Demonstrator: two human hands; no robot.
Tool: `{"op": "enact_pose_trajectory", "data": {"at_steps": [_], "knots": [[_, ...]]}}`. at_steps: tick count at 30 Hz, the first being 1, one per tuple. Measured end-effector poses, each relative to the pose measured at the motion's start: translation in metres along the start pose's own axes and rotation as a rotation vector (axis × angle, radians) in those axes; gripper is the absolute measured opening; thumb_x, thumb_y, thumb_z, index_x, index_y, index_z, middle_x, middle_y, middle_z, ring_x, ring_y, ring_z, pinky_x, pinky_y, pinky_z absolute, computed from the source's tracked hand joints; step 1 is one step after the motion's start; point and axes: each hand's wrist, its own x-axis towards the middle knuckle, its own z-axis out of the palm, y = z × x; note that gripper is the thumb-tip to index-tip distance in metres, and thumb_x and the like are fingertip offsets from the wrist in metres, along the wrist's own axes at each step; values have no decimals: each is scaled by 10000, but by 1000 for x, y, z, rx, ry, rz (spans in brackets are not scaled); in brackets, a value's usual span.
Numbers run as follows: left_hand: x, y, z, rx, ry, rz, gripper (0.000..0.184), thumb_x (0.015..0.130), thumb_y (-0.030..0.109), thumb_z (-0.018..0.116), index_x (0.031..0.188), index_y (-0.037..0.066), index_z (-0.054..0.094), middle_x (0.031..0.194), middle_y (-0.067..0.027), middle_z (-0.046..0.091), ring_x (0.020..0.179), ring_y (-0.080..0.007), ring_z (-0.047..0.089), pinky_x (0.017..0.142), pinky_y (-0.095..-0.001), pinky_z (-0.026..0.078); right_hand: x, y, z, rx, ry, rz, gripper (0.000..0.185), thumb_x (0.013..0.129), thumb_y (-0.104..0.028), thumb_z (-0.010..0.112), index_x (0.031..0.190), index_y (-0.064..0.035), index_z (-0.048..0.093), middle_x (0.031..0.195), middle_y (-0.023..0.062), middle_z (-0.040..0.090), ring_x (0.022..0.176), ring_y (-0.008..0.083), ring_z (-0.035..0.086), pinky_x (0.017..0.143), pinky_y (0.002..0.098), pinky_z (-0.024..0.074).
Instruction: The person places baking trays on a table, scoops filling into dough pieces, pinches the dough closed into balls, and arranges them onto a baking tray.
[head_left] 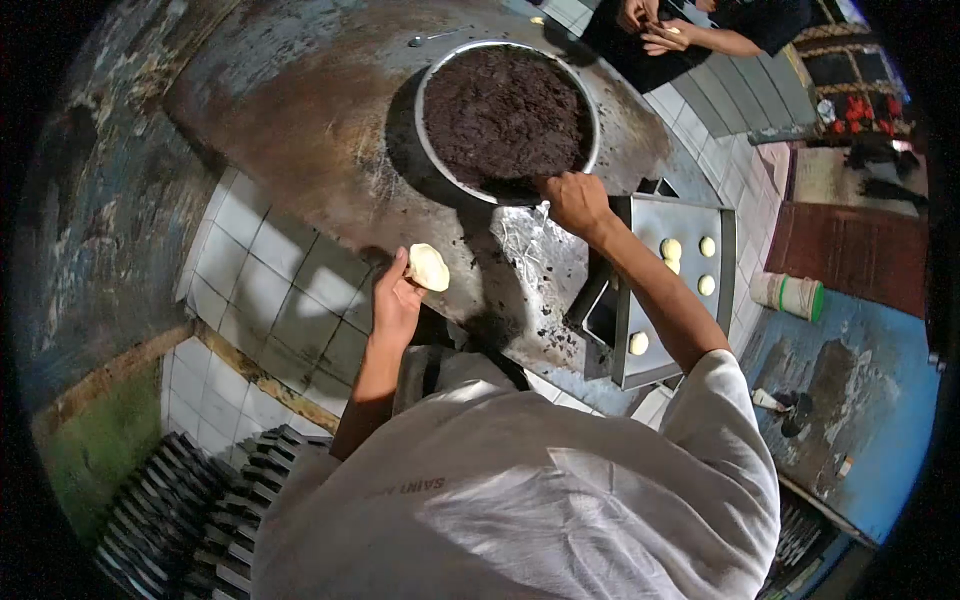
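A flattened pale piece of dough (429, 268) rests in my left hand (398, 300), its fingers and thumb around the edge. My right hand (578, 204) is closed at the near rim of a large round metal bowl (421, 130) filled with dark crumbly filling (505, 115). What its fingers hold, if anything, is hidden. Right of the bowl, a metal tray (648, 300) carries several pale dough balls, one of them (707, 285) near its right side.
A small spoon (432, 39) lies left of the bowl on the stained worktop (290, 110). Another person's hands (665, 32) are at the top right. Green-and-white containers (790, 296) stand at the right. Dark stacked racks (215, 510) are at the lower left.
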Motion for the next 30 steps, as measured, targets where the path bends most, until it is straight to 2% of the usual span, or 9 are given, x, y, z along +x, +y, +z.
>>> {"op": "enact_pose_trajectory", "data": {"at_steps": [2,4,6,9,14,18,26,28,30], "knots": [[-2,1,-7,-65,-7,18,376,1005,313,620,1229,13,596,1217,-110,669,1152,-248,635,1031,-414,489,16,10,14,1,-45,-22,319,854,-290,677,1093,-84,726,834,190,698,830,358,710,700,481,576],[-5,3,1,-90,15,34,292,1005,294,626,1170,54,637,1134,-62,671,1074,-185,636,959,-364,496,32,28,30,268,-103,43,354,802,-365,746,982,-60,742,892,233,703,850,382,707,729,511,571],[-6,0,7,-70,-9,56,294,997,298,635,1167,58,637,1128,-59,671,1074,-187,637,959,-371,500,31,45,33,381,-5,-54,281,814,-305,726,904,-39,726,895,187,730,729,300,703,651,442,556],[-1,-9,22,-81,-41,75,324,979,299,652,1189,54,617,1161,-75,671,1110,-212,638,994,-393,500,-6,35,-1,1456,-312,94,155,804,-58,556,910,-62,668,788,-38,619,640,60,501,537,245,372],[-21,-36,82,-240,-56,-57,346,991,280,622,1247,50,580,1245,-94,648,1175,-237,621,1042,-406,499,-112,-22,-21,1693,-240,-30,99,926,-96,702,864,-72,629,735,-43,566,646,49,465,574,236,356],[-40,-86,114,-313,-236,-213,326,1059,290,486,1225,29,588,1217,-108,651,1154,-249,624,1041,-407,500,-177,-65,34,1846,92,95,105,894,-96,745,887,-73,642,888,-25,642,837,81,557,769,269,459],[-119,-169,153,-56,-212,-347,407,1049,433,502,1164,56,606,1142,-85,659,1108,-251,625,1029,-463,465,-374,-98,225,1858,445,656,112,888,-115,766,932,-72,673,908,-19,645,861,104,587,802,301,494],[-127,-187,149,-99,-393,-406,497,1029,443,516,1318,40,533,1288,-137,600,1224,-298,569,1082,-481,437,-397,-103,269,1869,498,680,92,918,-157,720,930,-73,686,936,53,694,842,176,639,784,335,504],[-138,-204,147,-40,-437,-435,581,1007,502,529,1341,27,513,1299,-147,596,1239,-300,562,1090,-476,429,-408,-98,299,1367,348,836,180,952,-218,648,938,-43,690,966,165,712,864,318,670,799,373,514]]}}
